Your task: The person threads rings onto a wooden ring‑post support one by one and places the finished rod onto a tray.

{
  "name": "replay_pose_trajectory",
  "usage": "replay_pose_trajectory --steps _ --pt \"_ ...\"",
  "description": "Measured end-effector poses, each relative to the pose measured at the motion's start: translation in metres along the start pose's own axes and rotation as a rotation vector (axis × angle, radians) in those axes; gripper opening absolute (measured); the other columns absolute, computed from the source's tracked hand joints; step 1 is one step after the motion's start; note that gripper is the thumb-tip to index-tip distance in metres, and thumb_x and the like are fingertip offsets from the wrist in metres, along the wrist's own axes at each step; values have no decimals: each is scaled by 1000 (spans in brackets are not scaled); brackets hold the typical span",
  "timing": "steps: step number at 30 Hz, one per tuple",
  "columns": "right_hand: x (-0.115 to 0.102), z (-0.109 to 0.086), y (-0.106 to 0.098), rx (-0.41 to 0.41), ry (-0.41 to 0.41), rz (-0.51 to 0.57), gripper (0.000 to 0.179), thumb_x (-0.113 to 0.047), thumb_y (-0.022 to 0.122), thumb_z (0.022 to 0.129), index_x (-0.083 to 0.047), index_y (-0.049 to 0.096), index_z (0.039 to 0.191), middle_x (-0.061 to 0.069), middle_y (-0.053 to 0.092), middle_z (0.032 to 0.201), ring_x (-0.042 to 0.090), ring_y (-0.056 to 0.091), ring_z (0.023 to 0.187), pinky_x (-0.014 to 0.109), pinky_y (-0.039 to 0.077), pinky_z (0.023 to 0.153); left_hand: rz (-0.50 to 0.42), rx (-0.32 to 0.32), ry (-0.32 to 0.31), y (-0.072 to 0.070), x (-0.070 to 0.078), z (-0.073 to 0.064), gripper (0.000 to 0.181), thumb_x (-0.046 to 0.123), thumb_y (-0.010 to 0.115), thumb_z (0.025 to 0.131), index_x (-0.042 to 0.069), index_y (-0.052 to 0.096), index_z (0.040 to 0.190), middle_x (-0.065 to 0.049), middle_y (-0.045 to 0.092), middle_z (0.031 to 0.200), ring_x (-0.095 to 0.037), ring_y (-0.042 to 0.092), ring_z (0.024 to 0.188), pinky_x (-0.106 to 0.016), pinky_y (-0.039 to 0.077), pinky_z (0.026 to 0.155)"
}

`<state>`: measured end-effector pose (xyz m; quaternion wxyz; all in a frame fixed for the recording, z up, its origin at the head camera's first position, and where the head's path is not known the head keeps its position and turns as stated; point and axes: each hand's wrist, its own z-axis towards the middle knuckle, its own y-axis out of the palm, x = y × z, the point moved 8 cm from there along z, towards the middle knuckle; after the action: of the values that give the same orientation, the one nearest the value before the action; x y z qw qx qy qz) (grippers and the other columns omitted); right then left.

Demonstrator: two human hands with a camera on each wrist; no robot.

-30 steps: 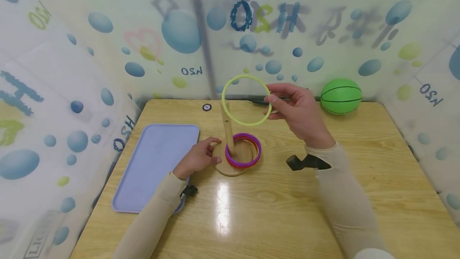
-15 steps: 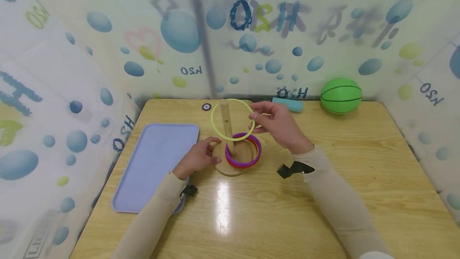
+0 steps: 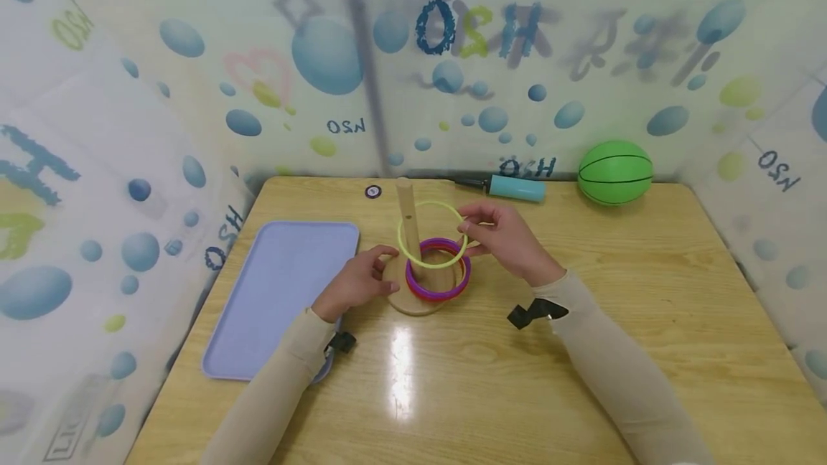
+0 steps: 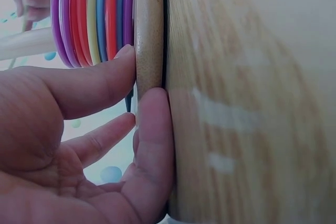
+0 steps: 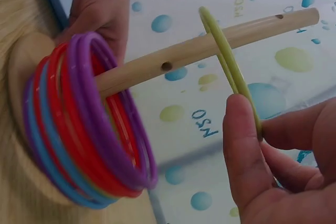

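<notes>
A wooden post (image 3: 408,217) rises from a round wooden base (image 3: 402,300). Purple, red, blue and yellow rings (image 5: 86,124) are stacked around its foot. My right hand (image 3: 507,241) pinches a thin yellow-green ring (image 5: 237,72) by one side, between thumb and fingers. In the right wrist view this ring encircles the post, above the stack and below the post's top. My left hand (image 3: 357,282) grips the base's left edge, the thumb on its upper face beside the lowest ring and fingers at the rim.
A lilac tray (image 3: 284,300) lies left of the base, partly under the left forearm. Along the back edge are a small round disc (image 3: 372,191), a blue hand pump (image 3: 517,188) and a green ball (image 3: 615,172). Printed fabric walls (image 3: 581,56) enclose the wooden table (image 3: 491,393).
My right hand has brought the yellow-green ring left and down, from beside the post's top to around the post. The pump behind has come into view. My left hand stays at the base.
</notes>
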<state>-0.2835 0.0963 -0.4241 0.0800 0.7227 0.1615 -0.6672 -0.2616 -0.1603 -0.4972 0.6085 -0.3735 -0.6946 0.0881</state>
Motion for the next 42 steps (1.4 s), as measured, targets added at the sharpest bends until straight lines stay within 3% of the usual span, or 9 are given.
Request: replay_pose_trajectory --steps 4,9,18,28,42 --pt "14 0 -2 -16 31 -5 37 -8 63 106 4 58 141 19 63 119 30 69 106 52 62 87 9 2 -12 1 -1 1 61 16 82 93 14 56 148 -13 71 112 -18 68 90 -32 51 73" --pt "31 -2 -2 -45 77 -9 39 -6 61 107 8 56 143 29 60 130 30 68 108 42 64 82 17 4 -18 0 -2 1 62 15 82 93 14 56 148 -14 71 113 -19 68 91 -31 51 74" --pt "38 -5 -2 -27 100 -66 35 -4 65 103 9 62 135 20 66 112 17 72 88 41 64 83 16 -3 -13 1 0 2 61 15 82 93 14 56 148 -15 70 113 -19 66 89 -31 50 71" --pt "52 -6 -4 -7 163 -134 28 -5 70 96 4 61 121 16 73 91 18 69 68 42 65 73 15 4 -5 0 1 2 61 14 82 92 13 57 148 -14 70 111 -19 66 88 -31 50 72" --pt "55 -8 -5 -51 151 -211 26 -9 70 99 5 62 119 15 69 96 21 70 73 35 63 71 13 -10 -24 -1 0 0 61 16 82 93 14 56 148 -14 69 114 -21 66 94 -32 50 77"
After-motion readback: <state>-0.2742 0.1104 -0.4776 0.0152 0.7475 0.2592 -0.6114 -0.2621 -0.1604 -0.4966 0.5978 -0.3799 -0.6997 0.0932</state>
